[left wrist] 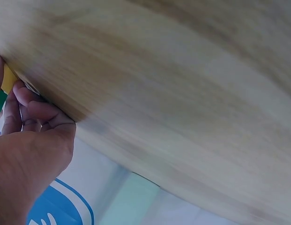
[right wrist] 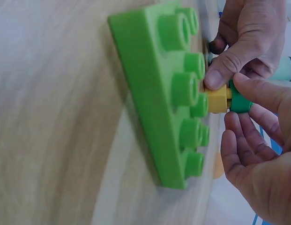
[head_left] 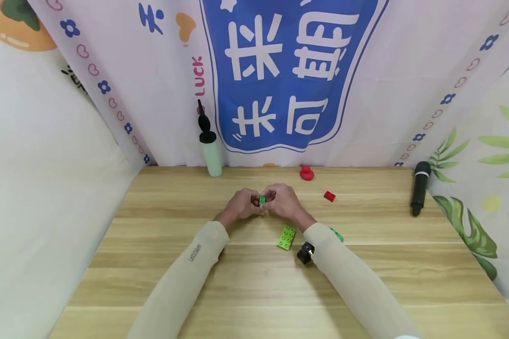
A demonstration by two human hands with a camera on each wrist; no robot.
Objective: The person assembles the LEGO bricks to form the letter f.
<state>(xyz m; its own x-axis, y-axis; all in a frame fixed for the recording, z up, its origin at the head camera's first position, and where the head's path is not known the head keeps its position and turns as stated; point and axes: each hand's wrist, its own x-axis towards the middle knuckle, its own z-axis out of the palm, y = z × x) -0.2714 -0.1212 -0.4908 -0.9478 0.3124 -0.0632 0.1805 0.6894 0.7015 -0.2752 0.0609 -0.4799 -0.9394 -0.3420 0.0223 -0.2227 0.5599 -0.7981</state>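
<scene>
Both hands meet over the table's middle, fingertips around a small green brick (head_left: 262, 200). In the right wrist view, the left hand (right wrist: 255, 40) has its thumb against a yellow brick (right wrist: 217, 100), while the right hand (right wrist: 262, 173) pinches the green brick (right wrist: 241, 101) between thumb and fingers. The two bricks are in line, with a narrow yellow part showing between them. At the left wrist view's left edge, the left hand (left wrist: 33, 164) is beside the yellow brick (left wrist: 9, 78); only part of the green brick (left wrist: 0, 101) shows.
A light green studded brick (head_left: 286, 238) lies nearer the body, by a black object (head_left: 306, 253). The right sleeve partly covers a green piece (head_left: 336, 234). Behind are a red brick (head_left: 329, 196), red figure (head_left: 307, 173) and pump (head_left: 212, 155); a microphone (head_left: 420, 188) lies far right.
</scene>
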